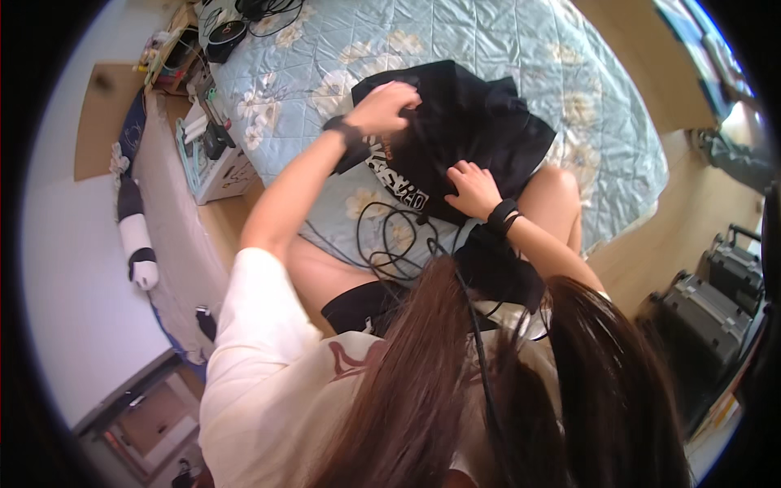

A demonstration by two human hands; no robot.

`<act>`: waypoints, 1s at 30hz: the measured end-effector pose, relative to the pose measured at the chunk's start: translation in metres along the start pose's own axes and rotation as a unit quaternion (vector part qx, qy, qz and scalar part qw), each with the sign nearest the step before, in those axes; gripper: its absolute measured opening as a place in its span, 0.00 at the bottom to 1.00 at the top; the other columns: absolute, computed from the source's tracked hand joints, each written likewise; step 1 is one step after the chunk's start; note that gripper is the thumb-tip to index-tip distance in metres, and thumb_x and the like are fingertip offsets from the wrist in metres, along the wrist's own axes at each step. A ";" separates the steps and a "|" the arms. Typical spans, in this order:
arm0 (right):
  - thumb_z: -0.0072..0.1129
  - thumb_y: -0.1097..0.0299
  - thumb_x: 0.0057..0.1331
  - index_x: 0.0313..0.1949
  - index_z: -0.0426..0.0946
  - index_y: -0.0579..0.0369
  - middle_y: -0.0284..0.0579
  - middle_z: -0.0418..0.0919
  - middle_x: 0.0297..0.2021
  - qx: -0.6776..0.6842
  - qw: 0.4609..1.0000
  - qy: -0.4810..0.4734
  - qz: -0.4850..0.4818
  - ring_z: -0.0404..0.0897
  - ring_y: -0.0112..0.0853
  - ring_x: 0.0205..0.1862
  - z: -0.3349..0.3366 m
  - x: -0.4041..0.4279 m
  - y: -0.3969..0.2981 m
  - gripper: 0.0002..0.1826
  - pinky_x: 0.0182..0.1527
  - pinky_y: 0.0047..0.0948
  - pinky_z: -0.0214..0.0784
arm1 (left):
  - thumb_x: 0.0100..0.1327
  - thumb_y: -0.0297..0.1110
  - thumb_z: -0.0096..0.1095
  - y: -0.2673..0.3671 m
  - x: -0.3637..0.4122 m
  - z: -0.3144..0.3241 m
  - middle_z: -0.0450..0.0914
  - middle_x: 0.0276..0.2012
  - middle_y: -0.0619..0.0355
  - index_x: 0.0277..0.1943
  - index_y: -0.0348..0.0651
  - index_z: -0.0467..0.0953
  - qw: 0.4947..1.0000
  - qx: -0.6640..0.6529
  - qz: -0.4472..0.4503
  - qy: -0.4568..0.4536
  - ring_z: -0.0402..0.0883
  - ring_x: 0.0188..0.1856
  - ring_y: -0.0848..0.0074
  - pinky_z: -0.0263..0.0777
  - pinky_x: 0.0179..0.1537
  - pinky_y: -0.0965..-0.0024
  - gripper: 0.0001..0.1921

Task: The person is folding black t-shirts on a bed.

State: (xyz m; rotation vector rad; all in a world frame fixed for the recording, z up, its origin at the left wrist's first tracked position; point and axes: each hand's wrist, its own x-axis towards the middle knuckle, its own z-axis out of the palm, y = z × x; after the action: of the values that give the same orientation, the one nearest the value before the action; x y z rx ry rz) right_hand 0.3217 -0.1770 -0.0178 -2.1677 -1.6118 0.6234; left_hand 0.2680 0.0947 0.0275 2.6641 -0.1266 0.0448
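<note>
A black garment (pixel 482 116) with large white lettering near one edge lies bunched on a quilted, flowered bedspread (pixel 274 79) before me. At the garment's upper left is my left hand (pixel 387 107), fingers curled onto the fabric; whether it grips a fold is unclear. My right hand (pixel 473 188) rests on the cloth's lower part, its fingers bent, and I cannot tell if it pinches any of it. Both wrists wear black bands. Loops of black cable (pixel 387 235) lie between my legs, just below the garment.
Headphones or a similar round black item (pixel 226 39) and cords are at the bed's far left. A white storage unit (pixel 226 177) holding small items stands left of the bed. Hard grey cases (pixel 701 317) stand on the floor at right. Long hair hangs across the lower view.
</note>
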 end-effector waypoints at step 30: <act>0.45 0.57 0.70 0.39 0.70 0.49 0.25 0.64 0.26 0.078 0.913 0.358 -0.179 0.62 0.13 0.23 -0.435 -0.084 -0.259 0.11 0.23 0.14 0.55 | 0.65 0.42 0.51 0.216 -0.171 -0.272 0.73 0.38 0.55 0.54 0.34 0.67 0.878 -0.284 -0.141 0.358 0.77 0.30 0.74 0.73 0.23 0.75 0.21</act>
State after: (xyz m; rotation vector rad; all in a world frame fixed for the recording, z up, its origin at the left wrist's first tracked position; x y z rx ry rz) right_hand 0.3330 -0.1984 0.4945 -1.6270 -1.4112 -0.1521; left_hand 0.0738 0.0422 0.3585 1.9006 0.4250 0.7642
